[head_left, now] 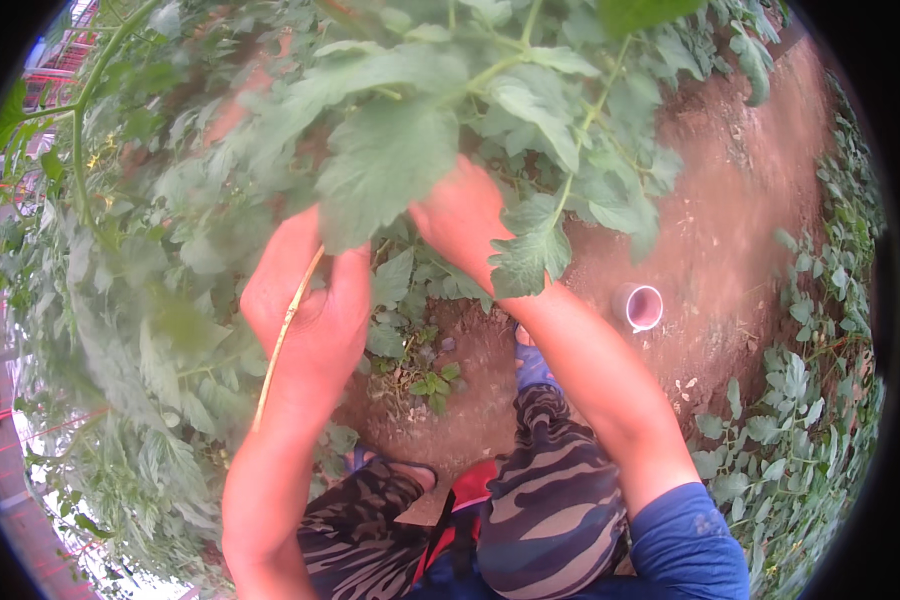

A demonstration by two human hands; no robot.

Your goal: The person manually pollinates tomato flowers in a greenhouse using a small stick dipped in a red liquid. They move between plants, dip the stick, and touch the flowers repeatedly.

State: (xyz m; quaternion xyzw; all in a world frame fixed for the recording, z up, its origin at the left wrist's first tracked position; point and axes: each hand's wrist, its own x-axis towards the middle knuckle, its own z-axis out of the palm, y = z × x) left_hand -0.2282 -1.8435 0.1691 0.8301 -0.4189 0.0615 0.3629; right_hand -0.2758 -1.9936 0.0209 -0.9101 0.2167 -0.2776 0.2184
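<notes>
My left hand (310, 295) reaches up among the tomato leaves, a thin yellow dry straw (288, 322) coming out between its thumb and fingers and lying back over the wrist. The fingertips are covered by a large blurred tomato leaf (385, 165) in front of them. To the right, my right hand (462, 218) is pushed into the same tomato plant. Its fingers are behind the leaf, so what they touch is hidden. A leafy tomato stem (592, 115) hangs over the right wrist.
A pale cup-like container (643, 307) stands on the brown soil (735, 190) to the right. Another row of plants (790, 400) runs along the right edge. Small weeds (435, 385) grow near my feet. Dense foliage (160, 310) fills the left side.
</notes>
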